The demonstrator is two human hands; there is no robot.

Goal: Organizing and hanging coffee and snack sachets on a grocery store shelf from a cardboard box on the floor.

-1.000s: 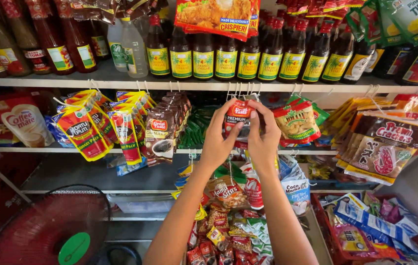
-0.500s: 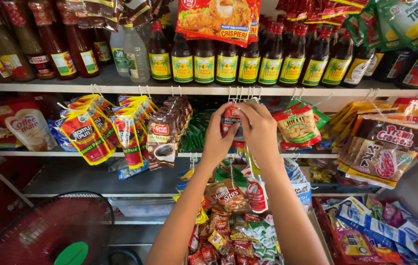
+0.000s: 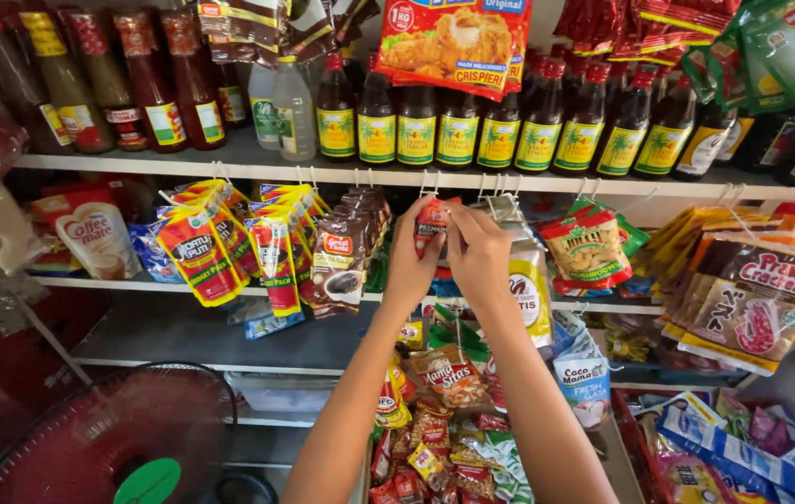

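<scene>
Red fan grille point(image 3: 108, 439) sits nearest, low at the left, with loose snack packets point(image 3: 444, 439) heaped between the forearms. Higher up, the left hand point(image 3: 413, 261) and right hand point(image 3: 478, 257) meet at a red sachet point(image 3: 432, 224), fingertips pinched on its top edge just under a white hook point(image 3: 430, 182) on the shelf edge point(image 3: 182, 168). Judged from this, the sachet is at the hook but not released. Dark bottles point(image 3: 458, 121) stand behind.
</scene>
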